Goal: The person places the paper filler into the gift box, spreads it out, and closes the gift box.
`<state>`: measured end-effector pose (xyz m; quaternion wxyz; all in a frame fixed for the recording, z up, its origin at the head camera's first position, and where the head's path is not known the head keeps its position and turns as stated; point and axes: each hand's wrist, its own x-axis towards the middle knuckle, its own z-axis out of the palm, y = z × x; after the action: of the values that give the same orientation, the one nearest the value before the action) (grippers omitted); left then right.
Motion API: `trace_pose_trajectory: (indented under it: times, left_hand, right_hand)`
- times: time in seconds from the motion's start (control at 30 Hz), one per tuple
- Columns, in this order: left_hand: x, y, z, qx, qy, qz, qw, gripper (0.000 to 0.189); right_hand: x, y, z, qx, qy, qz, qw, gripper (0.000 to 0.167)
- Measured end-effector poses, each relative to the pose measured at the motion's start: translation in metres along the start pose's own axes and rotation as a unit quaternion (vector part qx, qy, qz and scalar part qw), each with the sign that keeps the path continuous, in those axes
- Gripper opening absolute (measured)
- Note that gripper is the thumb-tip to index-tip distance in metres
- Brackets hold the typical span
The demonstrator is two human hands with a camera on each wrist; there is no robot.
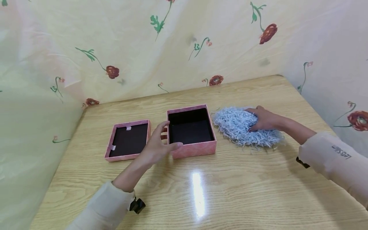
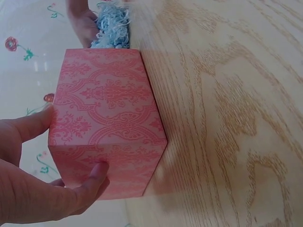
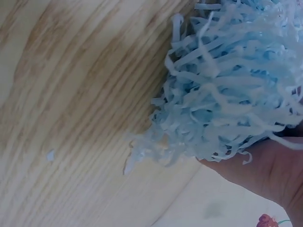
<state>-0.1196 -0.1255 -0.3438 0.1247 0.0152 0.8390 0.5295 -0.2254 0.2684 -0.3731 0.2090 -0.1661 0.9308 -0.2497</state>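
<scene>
An uncovered pink patterned box (image 1: 194, 150) with a black inside stands mid-table. My left hand (image 1: 156, 145) holds its near left corner, the thumb at the front rim and the fingers along the left wall. In the left wrist view, a fingertip lies on the pink box's side wall (image 2: 80, 163). To the right of the box is a fluffy heap of pale blue shredded paper (image 1: 234, 124). My right hand (image 1: 265, 119) grips the heap from above, fingers sunk into the strands. Those fingertips are hidden in the right wrist view, where the hand (image 3: 265, 172) shows beside the paper.
Left of the box lies its shallow pink lid (image 1: 129, 140), black inside facing up, with two small pale tabs. Flower-printed cloth (image 1: 138, 57) hangs behind the wooden table (image 1: 235, 191) and at both sides. A small white scrap (image 3: 50, 155) lies near the shreds.
</scene>
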Motion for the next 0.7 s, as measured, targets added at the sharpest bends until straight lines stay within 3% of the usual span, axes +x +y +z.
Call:
trace_pose_trajectory:
  times: [0.27,0.7]
  left_hand:
    - [0.0,0.002,0.0,0.009,0.002,-0.007,0.9999,0.088]
    - [0.0,0.001,0.001,-0.001,0.001,-0.008,1.0,0.087]
  right_hand:
    - [-0.003,0.006,-0.003,0.037,-0.003,0.026,0.999,0.086]
    - [-0.014,0.015,-0.027,0.092,0.014,0.036,0.995,0.096]
